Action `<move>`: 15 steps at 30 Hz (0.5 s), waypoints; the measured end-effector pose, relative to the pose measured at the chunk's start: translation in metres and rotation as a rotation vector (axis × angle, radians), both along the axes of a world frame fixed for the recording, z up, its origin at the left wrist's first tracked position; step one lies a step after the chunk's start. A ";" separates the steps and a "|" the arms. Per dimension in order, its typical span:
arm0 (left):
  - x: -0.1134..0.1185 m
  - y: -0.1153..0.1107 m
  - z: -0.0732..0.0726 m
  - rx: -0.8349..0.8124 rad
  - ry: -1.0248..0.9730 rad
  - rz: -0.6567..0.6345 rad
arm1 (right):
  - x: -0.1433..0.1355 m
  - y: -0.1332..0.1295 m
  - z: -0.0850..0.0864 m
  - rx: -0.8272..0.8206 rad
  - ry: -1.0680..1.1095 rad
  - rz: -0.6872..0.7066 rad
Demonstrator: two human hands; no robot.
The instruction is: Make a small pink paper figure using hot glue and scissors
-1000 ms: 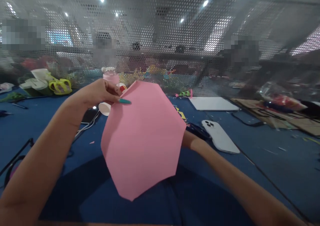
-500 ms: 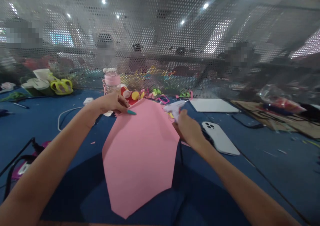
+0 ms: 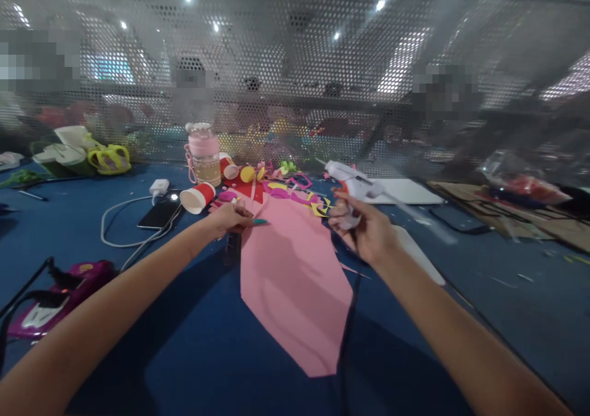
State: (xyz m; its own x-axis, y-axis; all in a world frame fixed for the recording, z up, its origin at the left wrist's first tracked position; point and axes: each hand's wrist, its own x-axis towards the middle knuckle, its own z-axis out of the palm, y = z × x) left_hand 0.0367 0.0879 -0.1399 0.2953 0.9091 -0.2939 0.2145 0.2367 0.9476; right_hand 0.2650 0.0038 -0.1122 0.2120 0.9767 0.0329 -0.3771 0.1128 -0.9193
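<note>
My left fingers (image 3: 244, 220) pinch the pink sheet (image 3: 295, 274) at its eleven o'clock; my right fingers (image 3: 340, 221) clasp a glue gun (image 3: 354, 185).

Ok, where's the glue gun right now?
In the head view, the glue gun is in the right hand, right of centre and right of the far end of the pink sheet.

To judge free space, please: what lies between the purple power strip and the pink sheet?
In the head view, the left forearm crosses between the purple power strip and the pink sheet, over blue tabletop.
</note>
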 end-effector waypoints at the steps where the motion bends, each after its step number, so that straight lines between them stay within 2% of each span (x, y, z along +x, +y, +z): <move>1: 0.003 -0.003 -0.003 -0.008 -0.016 0.004 | -0.007 -0.003 -0.002 -0.049 0.092 0.074; 3: 0.008 -0.008 -0.007 -0.027 -0.066 0.026 | -0.018 -0.007 -0.008 -0.102 0.172 0.182; 5: 0.011 -0.012 -0.009 -0.045 -0.110 0.048 | -0.025 -0.008 -0.016 -0.098 0.127 0.239; 11: 0.011 -0.014 -0.015 -0.079 -0.146 0.062 | -0.030 -0.004 -0.042 -0.097 -0.121 0.191; 15: 0.010 -0.011 -0.016 -0.084 -0.130 0.005 | -0.033 -0.006 -0.049 -0.089 -0.163 0.216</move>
